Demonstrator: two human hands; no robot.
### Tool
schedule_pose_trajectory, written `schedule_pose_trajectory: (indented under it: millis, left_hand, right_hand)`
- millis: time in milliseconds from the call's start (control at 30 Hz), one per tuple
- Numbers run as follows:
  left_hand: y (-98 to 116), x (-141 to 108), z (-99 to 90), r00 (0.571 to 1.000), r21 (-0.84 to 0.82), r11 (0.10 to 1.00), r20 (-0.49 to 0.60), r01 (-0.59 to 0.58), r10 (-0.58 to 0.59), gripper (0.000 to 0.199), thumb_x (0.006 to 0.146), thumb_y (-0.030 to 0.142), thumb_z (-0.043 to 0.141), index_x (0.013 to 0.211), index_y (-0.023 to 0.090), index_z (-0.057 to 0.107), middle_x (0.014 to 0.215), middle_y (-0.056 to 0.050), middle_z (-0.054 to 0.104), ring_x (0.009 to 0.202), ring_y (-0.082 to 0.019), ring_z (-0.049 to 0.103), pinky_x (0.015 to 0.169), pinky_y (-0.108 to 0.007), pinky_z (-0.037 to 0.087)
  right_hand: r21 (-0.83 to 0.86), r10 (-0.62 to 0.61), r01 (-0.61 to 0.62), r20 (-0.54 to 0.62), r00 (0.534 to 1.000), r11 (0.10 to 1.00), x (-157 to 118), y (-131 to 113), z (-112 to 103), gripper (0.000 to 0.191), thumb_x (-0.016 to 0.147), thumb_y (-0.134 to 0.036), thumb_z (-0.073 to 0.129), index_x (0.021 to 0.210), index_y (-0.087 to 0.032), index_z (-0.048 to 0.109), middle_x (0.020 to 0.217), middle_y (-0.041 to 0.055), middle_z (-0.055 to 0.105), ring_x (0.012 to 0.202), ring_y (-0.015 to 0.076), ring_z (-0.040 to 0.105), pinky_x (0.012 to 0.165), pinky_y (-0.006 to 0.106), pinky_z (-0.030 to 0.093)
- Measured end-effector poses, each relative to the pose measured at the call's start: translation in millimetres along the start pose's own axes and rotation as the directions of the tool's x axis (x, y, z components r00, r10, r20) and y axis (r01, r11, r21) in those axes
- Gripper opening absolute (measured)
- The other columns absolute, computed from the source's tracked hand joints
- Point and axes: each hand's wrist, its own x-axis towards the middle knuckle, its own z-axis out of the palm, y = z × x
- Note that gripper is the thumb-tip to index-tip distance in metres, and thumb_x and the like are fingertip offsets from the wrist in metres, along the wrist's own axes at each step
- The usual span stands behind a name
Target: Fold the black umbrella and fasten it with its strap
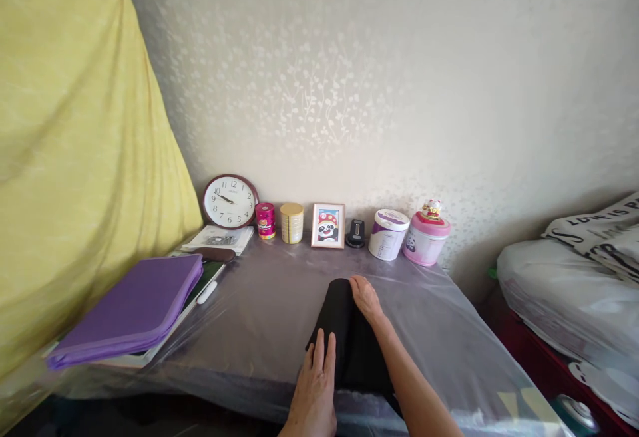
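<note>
Fingers of the left grip (314, 382) lie extended and slightly apart on the near left part of a black folded cloth (333, 327), the hand flat rather than clenched. From this grip the cloth stretches ahead and to the right, its long axis running away from the person, with its near end at the front edge of the plastic-covered counter (259, 320). The right grip (366, 297) reaches farther, its forearm passing along the cloth's right side; it is bent over the far right corner, and with the fingertips hidden I cannot tell whether it pinches the fabric. So the left hand is nearer the close end, the right nearer the far one, and the cloth lies mostly between them. Well left of the left grip rests a purple zip folder (134, 304). Beyond the right grip, apart from the cloth, stand a framed panda picture (328, 226) and a white-and-purple can (387, 236).
</note>
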Motion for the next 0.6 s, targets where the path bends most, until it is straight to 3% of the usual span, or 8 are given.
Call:
schedule_pose_trajectory:
  millis: [167, 300, 500, 600]
  left_hand:
    - [1.8, -5.0, -7.2, 1.0, -0.049, 0.999, 0.006, -0.002, 0.002, 0.096, 0.057, -0.011, 0.038, 0.14, 0.019, 0.001, 0.149, -0.009, -0.003, 0.135, -0.024, 0.014, 0.107, -0.032, 0.022]
    - [-2.1, -5.2, -5.3, 0.999, -0.072, 0.997, -0.027, -0.037, 0.035, 0.094, 0.059, -0.01, 0.037, 0.14, 0.019, -0.001, 0.149, -0.009, -0.002, 0.135, -0.024, 0.015, 0.107, -0.032, 0.023]
    - [-9.6, -4.0, 2.0, 0.993, -0.094, 0.992, -0.089, -0.085, 0.077, 0.09, 0.062, -0.007, 0.037, 0.141, 0.017, 0.001, 0.15, -0.011, 0.001, 0.135, -0.022, 0.017, 0.108, -0.032, 0.021]
    - [-12.6, -4.0, 3.1, 0.99, -0.125, 0.987, -0.111, -0.1, 0.086, 0.087, 0.065, -0.006, 0.036, 0.141, 0.017, 0.001, 0.15, -0.011, 0.002, 0.135, -0.021, 0.017, 0.107, -0.03, 0.022]
  right_hand:
    - [-0.042, 0.213, -0.217, -0.072, 0.974, 0.975, -39.8, 33.8, -28.9, 0.036, 0.086, -0.029, 0.029, 0.087, -0.017, 0.063, 0.088, 0.0101, 0.067, 0.086, 0.02, 0.062, 0.075, 0.027, 0.042]
    - [0.046, 0.314, -0.314, 0.004, 0.949, 0.948, -75.0, 41.4, -38.5, 0.039, 0.084, -0.039, 0.03, 0.082, -0.02, 0.063, 0.078, 0.0068, 0.068, 0.072, 0.019, 0.063, 0.064, 0.025, 0.042]
    - [0.286, 0.284, -0.28, 0.031, 0.958, 0.916, -99.1, 27.9, -39.7, 0.045, 0.078, -0.052, 0.037, 0.081, -0.017, 0.065, 0.082, 0.0077, 0.068, 0.08, 0.0226, 0.061, 0.07, 0.028, 0.042]
    - [0.387, 0.301, -0.303, 0.066, 0.951, 0.871, -101.7, 22.9, -40.2, 0.048, 0.075, -0.057, 0.041, 0.076, -0.015, 0.065, 0.074, 0.0062, 0.066, 0.074, 0.0217, 0.06, 0.064, 0.028, 0.042]
